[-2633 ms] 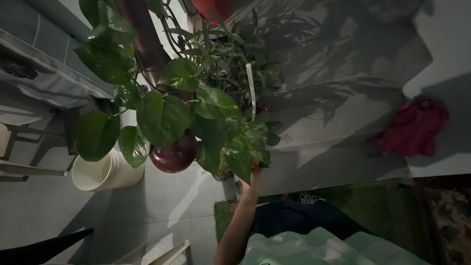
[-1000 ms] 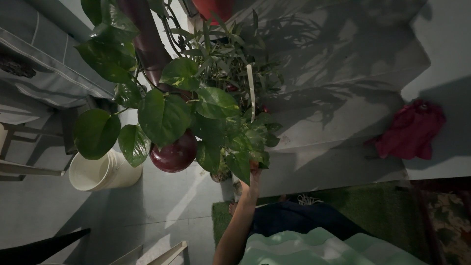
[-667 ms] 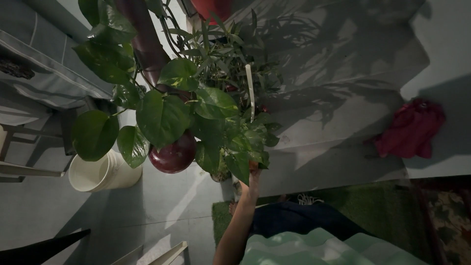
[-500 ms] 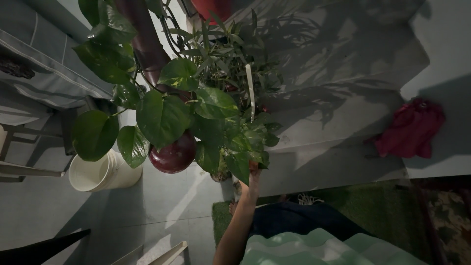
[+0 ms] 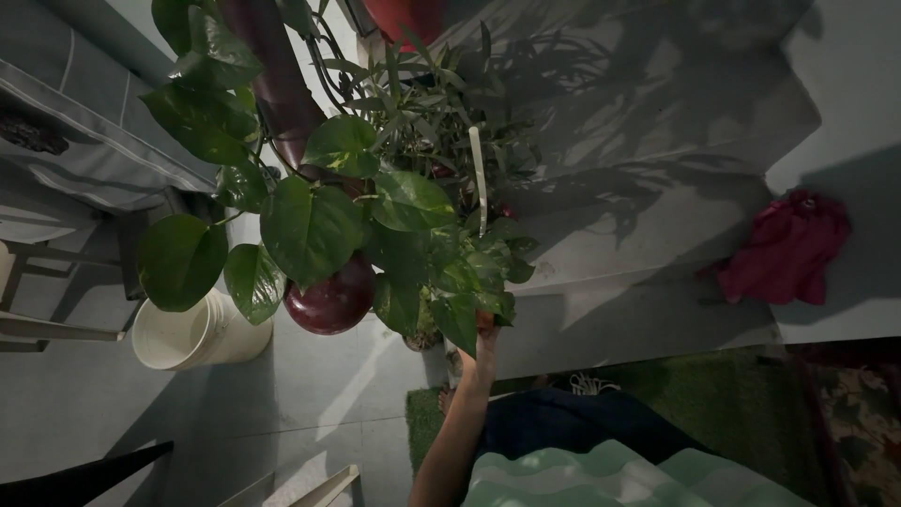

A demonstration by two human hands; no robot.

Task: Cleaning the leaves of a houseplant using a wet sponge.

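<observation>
1. Leafy plant (image 5: 375,216): a cluster of broad heart-shaped leaves and thinner spiky foliage fills the upper middle of the view, standing above the grey floor, left of the pale steps. Its long axis runs from the top edge, where the stems begin, down toward the lower centre, where the lowest leaves hang.
2. At the far left a striped grey cushion (image 5: 84,141) lies on a seat that is cut off by the picture's edge.
3. A white bucket (image 5: 202,330) stands on the floor just below the largest left-hand leaf, partly covered by it.
4. A dark maroon round pot (image 5: 330,299) sits under the broad leaves; only its lower curve shows. A tall purple-brown cylinder (image 5: 282,84) rises behind the leaves and runs out of the top of the picture.
5. A thin pale stake (image 5: 479,178) stands nearly upright among the narrow leaves.
6. The left hand (image 5: 484,340) reaches up from the lower centre into the lowest leaves. Its fingers are buried in the foliage, so I cannot tell whether they pinch a leaf or lie spread. The forearm is bare. The other hand is out of sight.
7. Green turf matting (image 5: 732,390) lies below the steps, beside the person's dark trousers.
8. A crumpled red cloth (image 5: 786,249) rests on a pale ledge at the right, well apart from the plant.
</observation>
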